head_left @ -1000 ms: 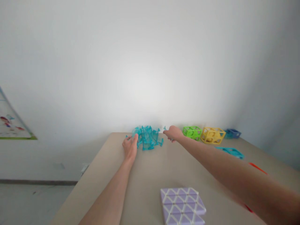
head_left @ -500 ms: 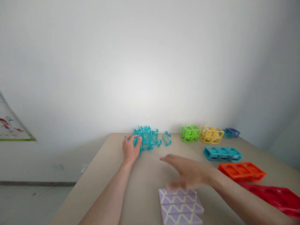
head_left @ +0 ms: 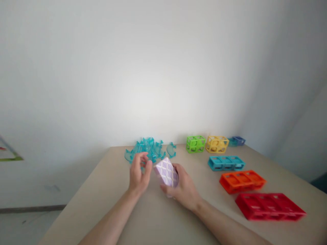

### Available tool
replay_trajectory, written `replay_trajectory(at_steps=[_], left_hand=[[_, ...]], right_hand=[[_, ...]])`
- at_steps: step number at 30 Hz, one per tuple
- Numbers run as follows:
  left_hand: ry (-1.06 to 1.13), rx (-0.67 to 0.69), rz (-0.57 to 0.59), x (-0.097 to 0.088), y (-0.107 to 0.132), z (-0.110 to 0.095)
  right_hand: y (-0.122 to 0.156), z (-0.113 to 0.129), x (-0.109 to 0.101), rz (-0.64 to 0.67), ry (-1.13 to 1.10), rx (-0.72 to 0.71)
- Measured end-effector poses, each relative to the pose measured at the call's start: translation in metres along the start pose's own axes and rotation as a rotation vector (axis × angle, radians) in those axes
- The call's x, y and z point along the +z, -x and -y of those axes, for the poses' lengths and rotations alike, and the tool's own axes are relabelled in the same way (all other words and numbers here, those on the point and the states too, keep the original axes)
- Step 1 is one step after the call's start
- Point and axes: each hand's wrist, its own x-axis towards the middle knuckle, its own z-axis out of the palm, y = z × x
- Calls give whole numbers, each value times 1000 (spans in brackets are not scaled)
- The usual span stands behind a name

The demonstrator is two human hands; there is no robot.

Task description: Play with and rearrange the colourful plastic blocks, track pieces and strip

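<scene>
My right hand (head_left: 184,190) grips a stack of lilac tiles with a white triangle lattice (head_left: 166,173), lifted and tilted above the beige table (head_left: 107,190). My left hand (head_left: 139,173) is beside the stack's left edge, with curled fingers holding a small teal piece. Behind both hands lies a pile of clear teal pieces (head_left: 149,149) near the table's far edge.
On the right stand a green cube frame (head_left: 195,143), a yellow cube frame (head_left: 217,144), a small blue frame (head_left: 238,140), a teal three-cell frame (head_left: 226,163), an orange frame (head_left: 242,180) and a red frame (head_left: 269,206). A white wall rises behind the table.
My right hand came back from the teal pile, took up the lilac tile stack and lifted it. My left hand drew away from the pile toward the stack.
</scene>
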Motion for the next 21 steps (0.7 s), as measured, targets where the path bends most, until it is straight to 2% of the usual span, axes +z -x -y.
replay_trajectory(at_steps=[2, 4, 6, 9, 15, 17, 21], left_hand=[[218, -224, 205, 16, 18, -17], [300, -319, 261, 26, 29, -26], [311, -362, 257, 30, 30, -26], [312, -408, 269, 25, 25, -22], [302, -389, 355, 18, 22, -23], [308, -386, 321, 19, 22, -22], [335, -391, 210, 18, 19, -19]], right_hand=[[3, -3, 3, -54, -87, -20], [5, -5, 4, -11, -177, -63], [5, -8, 4, 43, -268, -61], [3, -13, 4, 80, -340, -12], [-3, -19, 3, 104, -354, -15], [-4, -20, 4, 128, -398, 41], [-2, -22, 5, 263, -531, 135]])
